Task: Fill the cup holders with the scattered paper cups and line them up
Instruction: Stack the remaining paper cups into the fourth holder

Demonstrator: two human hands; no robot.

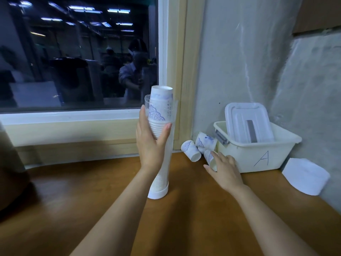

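The left hand (150, 143) is gripping the upright cup holder (160, 189), stacked cups (161, 100) poking out. The right hand (226, 169) is clasping a fallen cup (209, 157) beside the bin (258, 156) holding a lid (245, 119); two loose cups (191, 150) are lying nearby.

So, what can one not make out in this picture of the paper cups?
Head view:
- Count of stacked cups in the clear plastic tube cup holder: left hand covers the middle.
- Whether the right hand grips the white paper cup with blue print: its fingers cover it.
- Contents of the cream plastic bin: white lid hides them.
- Dark object at left: cut by the edge.
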